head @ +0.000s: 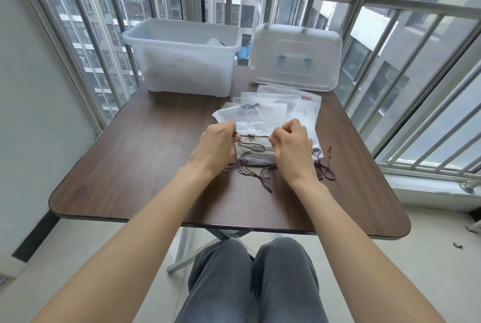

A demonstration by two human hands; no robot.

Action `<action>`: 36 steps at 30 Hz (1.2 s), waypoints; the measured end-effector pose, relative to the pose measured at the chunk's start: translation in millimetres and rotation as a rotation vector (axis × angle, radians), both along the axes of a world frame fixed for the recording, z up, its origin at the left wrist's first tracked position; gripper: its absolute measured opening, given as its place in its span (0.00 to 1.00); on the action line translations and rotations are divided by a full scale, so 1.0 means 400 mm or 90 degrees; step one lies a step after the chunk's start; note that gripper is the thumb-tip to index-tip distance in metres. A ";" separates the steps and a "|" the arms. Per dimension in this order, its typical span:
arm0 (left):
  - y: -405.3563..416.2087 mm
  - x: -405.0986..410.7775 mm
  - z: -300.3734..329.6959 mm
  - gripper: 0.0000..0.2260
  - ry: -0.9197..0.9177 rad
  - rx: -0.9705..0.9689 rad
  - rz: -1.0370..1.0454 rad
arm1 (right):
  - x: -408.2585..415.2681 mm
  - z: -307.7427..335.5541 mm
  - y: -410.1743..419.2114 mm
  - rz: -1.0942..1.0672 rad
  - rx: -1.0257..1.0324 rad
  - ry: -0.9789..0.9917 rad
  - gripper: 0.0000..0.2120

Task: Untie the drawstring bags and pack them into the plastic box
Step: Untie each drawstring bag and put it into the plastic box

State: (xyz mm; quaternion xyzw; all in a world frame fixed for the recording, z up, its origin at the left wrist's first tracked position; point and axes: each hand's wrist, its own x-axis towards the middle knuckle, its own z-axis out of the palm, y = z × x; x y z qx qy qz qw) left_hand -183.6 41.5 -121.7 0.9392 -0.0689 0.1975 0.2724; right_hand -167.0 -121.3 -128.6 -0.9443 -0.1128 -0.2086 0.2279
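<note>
Drawstring is pinched taut between left hand and right hand, atop the bag stack on the worktop. Untying is underway; next, loosen the knot, then carry the bag behind the stack to the plastic box.

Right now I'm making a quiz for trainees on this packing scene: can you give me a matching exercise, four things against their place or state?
Things:
1. plastic box
2. lid
3. drawstring
4. stack of bags

Places or states:
A. pulled taut between left hand and right hand
B. propped on its edge, far right of the table
C. piled at mid-table
D. open, far left

Pairs: 1-D, 2-B, 3-A, 4-C
</note>
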 end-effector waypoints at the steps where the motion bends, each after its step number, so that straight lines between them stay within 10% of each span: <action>1: 0.001 0.002 -0.001 0.08 0.005 -0.002 0.000 | 0.001 -0.003 0.001 -0.008 0.011 0.007 0.10; 9: 0.029 0.013 -0.006 0.07 0.000 -0.004 -0.014 | -0.003 -0.004 -0.003 -0.013 0.055 0.056 0.10; 20: 0.035 -0.019 0.030 0.08 0.120 -0.185 -0.014 | -0.011 0.040 -0.008 0.020 0.715 0.282 0.12; 28: -0.007 -0.025 0.051 0.10 0.330 -0.968 -0.071 | -0.013 0.068 0.001 0.074 1.133 0.393 0.09; 36: -0.007 -0.014 0.014 0.18 0.376 -1.444 -0.162 | -0.004 0.048 0.022 0.116 1.400 0.433 0.08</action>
